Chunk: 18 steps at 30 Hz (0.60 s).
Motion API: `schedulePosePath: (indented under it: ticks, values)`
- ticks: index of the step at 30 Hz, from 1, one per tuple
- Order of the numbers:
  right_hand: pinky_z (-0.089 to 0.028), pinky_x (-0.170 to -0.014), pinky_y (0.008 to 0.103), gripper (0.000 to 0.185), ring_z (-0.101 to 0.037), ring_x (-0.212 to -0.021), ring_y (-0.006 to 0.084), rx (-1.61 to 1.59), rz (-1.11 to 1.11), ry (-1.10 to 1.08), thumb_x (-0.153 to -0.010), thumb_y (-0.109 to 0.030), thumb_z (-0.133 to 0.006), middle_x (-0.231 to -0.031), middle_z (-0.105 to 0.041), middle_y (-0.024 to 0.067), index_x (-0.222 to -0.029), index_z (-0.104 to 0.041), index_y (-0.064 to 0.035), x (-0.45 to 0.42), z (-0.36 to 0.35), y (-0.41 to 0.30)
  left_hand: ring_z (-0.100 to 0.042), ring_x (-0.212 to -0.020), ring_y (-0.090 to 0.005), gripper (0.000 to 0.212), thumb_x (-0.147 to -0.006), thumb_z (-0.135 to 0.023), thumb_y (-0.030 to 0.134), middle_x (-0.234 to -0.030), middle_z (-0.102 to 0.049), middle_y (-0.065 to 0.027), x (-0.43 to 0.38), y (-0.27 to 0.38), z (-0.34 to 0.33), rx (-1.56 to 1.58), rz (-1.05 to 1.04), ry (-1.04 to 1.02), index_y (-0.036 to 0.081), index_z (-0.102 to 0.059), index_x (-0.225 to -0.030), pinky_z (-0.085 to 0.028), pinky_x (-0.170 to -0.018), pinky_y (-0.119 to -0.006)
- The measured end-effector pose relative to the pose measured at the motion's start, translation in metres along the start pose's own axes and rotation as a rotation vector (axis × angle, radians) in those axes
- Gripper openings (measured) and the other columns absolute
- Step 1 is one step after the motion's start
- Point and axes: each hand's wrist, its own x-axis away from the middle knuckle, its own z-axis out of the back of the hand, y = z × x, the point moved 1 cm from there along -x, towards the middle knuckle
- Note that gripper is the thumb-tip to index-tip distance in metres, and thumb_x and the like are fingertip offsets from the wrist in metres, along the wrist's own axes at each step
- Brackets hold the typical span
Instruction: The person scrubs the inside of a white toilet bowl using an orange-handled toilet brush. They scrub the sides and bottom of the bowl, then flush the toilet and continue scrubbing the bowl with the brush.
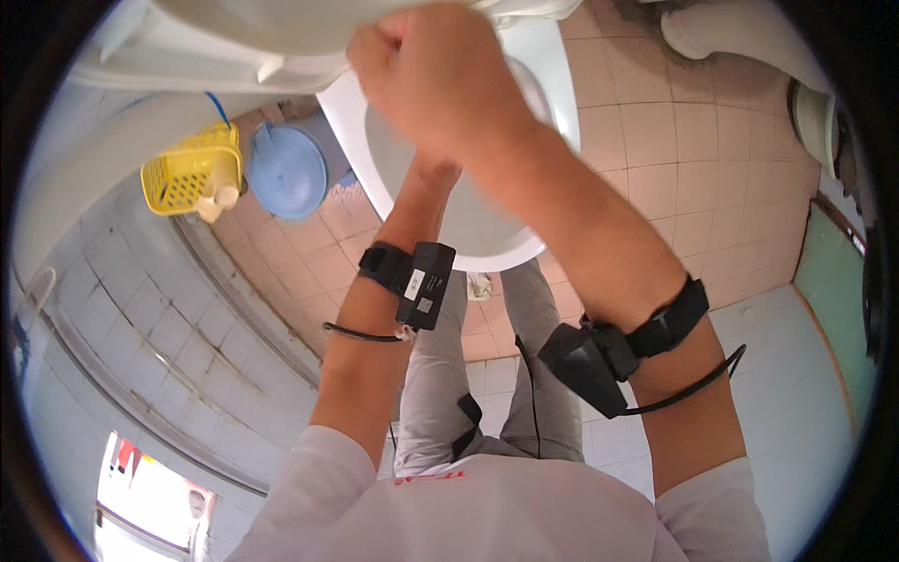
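My right hand (439,77) is raised at the top centre, slightly blurred, its fingers curled into a fist. What it may hold is hidden on its far side. My left wrist (437,165) passes beneath it, and the rest of the left hand is covered by the right. Both hands are above a white toilet (484,260), whose seat opening shows around my forearms. A large white fixture (204,67) with a curved rim stands close beside the hands at the upper left. Black devices are strapped to my left forearm (425,284) and right forearm (590,365), each with a short cable.
On the left, a yellow perforated basket (158,183) holds a beige container (223,186), beside a light blue basin (288,172). Pink tiles (639,140) cover the floor. A white ceramic pedestal (737,31) stands upper right; a green panel (832,295) edges the right side.
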Motion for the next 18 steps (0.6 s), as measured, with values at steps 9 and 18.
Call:
schedulePosePath:
  ticks: [9,18]
  values:
    - [-0.044,-0.053,0.0462,0.026,-0.055,-0.052,0.0397,-0.049,-0.009,0.109,-0.08,-0.011,-0.054,-0.06,-0.052,0.03,-0.063,-0.058,0.0078,-0.015,-0.022,0.033,-0.054,-0.087,-0.0145,0.046,-0.098,-0.037,0.04,-0.098,-0.061,-0.0042,-0.025,-0.038,0.002,0.049,-0.019,0.083,0.005,-0.055,-0.122,-0.044,-0.084,-0.031]
    - [-0.043,-0.05,0.0459,0.029,-0.051,-0.047,0.0349,0.023,-0.012,0.083,-0.078,-0.017,-0.055,-0.054,-0.053,0.0226,-0.058,-0.057,0.0035,-0.042,-0.008,0.038,-0.049,-0.075,-0.0177,0.039,-0.1,-0.028,0.033,-0.079,-0.055,-0.0079,-0.025,0.029,-0.014,0.186,0.072,0.046,0.002,-0.052,-0.096,-0.041,-0.075,-0.031]
